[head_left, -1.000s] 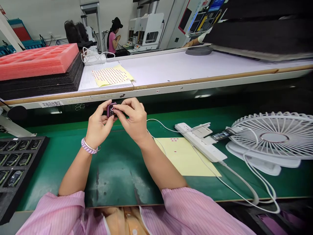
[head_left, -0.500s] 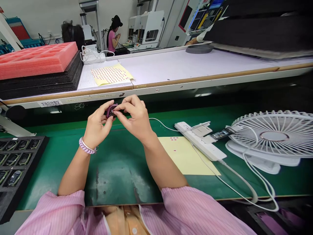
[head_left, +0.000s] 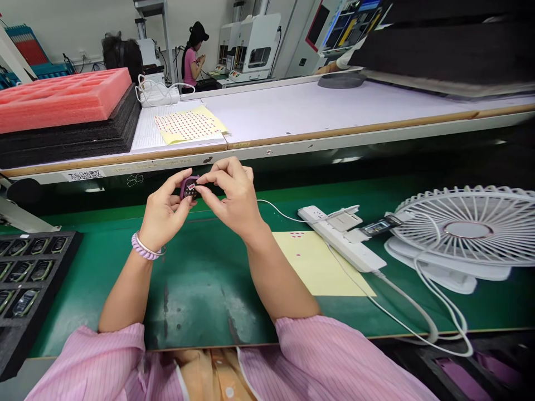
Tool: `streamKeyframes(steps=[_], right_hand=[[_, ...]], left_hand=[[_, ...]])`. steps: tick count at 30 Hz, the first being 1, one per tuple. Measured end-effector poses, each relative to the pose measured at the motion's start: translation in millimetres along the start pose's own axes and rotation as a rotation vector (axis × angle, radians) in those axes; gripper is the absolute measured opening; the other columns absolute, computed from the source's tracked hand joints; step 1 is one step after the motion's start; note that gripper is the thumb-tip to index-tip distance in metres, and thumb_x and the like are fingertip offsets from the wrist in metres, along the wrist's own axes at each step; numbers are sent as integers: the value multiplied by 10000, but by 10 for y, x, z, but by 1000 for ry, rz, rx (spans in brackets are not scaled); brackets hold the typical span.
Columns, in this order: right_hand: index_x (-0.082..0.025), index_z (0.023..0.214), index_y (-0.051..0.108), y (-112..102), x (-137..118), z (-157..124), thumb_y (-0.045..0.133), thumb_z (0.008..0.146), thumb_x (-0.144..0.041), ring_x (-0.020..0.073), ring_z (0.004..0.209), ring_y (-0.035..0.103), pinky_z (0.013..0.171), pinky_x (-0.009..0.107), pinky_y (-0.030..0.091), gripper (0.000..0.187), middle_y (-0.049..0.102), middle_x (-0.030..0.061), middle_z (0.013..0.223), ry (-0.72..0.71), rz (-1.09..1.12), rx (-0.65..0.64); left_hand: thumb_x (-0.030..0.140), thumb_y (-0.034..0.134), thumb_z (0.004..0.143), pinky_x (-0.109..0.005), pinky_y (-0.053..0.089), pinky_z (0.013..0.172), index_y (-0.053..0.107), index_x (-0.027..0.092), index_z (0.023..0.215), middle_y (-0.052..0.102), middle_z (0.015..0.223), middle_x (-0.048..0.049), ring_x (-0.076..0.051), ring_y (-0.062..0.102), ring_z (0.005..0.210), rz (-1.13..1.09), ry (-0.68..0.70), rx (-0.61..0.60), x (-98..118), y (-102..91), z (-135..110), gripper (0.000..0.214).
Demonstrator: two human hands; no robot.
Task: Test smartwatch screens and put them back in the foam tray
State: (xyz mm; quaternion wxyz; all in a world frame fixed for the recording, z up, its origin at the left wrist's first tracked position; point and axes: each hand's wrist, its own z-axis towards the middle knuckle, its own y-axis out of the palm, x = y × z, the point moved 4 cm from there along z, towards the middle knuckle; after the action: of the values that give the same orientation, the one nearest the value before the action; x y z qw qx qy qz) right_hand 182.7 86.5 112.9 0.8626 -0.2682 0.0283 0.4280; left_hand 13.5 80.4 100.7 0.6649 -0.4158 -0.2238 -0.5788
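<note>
A small purple part (head_left: 189, 187) with a dark inner face is held up above the green mat (head_left: 200, 289). My left hand (head_left: 164, 210) grips it from the left with thumb and fingers closed. My right hand (head_left: 234, 195) meets it from the right, its thumb and forefinger pinched at the part's face. Whether anything lies under those fingertips is too small to tell. A yellow sheet (head_left: 320, 266) with a few red dots lies on the mat to the right of my right forearm.
A black foam tray (head_left: 25, 278) of dark parts sits at the left. A white power strip (head_left: 340, 239), cables and a white fan (head_left: 468, 231) lie at the right. Behind, a white bench (head_left: 317, 114) carries pink foam (head_left: 62, 97) and a dotted sheet (head_left: 188, 125). A person works far back.
Both hands with the purple part have shifted slightly up in view; the grip stays the same.
</note>
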Motion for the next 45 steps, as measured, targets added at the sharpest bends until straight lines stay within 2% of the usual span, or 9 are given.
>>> streamKeyframes(steps=[6, 12, 17, 22, 27, 30, 34, 45], right_hand=[[-226, 959, 698, 16, -7, -4, 647, 995, -236, 251, 958, 633, 885, 416, 348, 63, 652, 69, 1009, -26, -15, -37], [-209, 863, 652, 11, -57, -6, 618, 962, -197, 232, 875, 618, 843, 418, 319, 105, 660, 59, 960, -145, -52, 34], [-222, 864, 655, -27, -46, 6, 646, 950, -246, 239, 921, 630, 911, 439, 374, 90, 659, 51, 976, -31, 42, -16], [-218, 840, 673, -104, 22, 37, 663, 941, -288, 238, 1022, 652, 967, 428, 491, 122, 674, 72, 1041, 115, 404, -20], [-203, 812, 682, 29, 144, 41, 711, 907, -332, 221, 996, 680, 905, 386, 562, 163, 696, 77, 1013, 303, 676, -72], [-204, 782, 672, 54, 154, 44, 730, 897, -349, 215, 938, 676, 864, 376, 570, 194, 692, 64, 943, 317, 669, -80], [-203, 744, 668, 27, 133, 48, 714, 875, -277, 200, 894, 658, 846, 362, 564, 157, 674, 45, 874, 301, 638, -65], [-194, 762, 695, 29, 138, 38, 700, 868, -243, 191, 858, 641, 768, 332, 549, 117, 670, 44, 882, 325, 568, -59]], left_hand=[[239, 671, 916, -234, 688, 793, 624, 189, 1418, 762, 1240, -95, -189, 814, 876, 56, 16, -26, 64, 34, -13, 506], [244, 712, 876, -239, 700, 781, 628, 156, 1379, 745, 1264, -111, -154, 800, 822, -97, -104, -5, 55, 43, 2, 518], [243, 738, 851, -238, 703, 746, 629, 164, 1359, 752, 1242, -104, -142, 790, 768, -120, -138, 27, 21, 7, 18, 525], [247, 731, 849, -243, 707, 744, 606, 158, 1368, 742, 1253, -109, -149, 796, 748, -113, -159, 45, -14, -22, 25, 542], [233, 713, 849, -234, 704, 750, 612, 174, 1362, 735, 1299, -94, -150, 802, 789, -99, -106, 8, 16, 71, -2, 526], [223, 693, 854, -213, 690, 718, 624, 180, 1350, 758, 1239, -78, -168, 809, 800, -45, -86, -21, 24, 108, -13, 503], [216, 669, 864, -204, 675, 691, 635, 172, 1360, 783, 1101, -61, -185, 813, 799, 11, -70, -36, 45, 110, -20, 499], [229, 662, 862, -200, 668, 684, 643, 182, 1369, 778, 1165, -71, -185, 813, 822, 11, -72, -54, 51, 123, -24, 509]])
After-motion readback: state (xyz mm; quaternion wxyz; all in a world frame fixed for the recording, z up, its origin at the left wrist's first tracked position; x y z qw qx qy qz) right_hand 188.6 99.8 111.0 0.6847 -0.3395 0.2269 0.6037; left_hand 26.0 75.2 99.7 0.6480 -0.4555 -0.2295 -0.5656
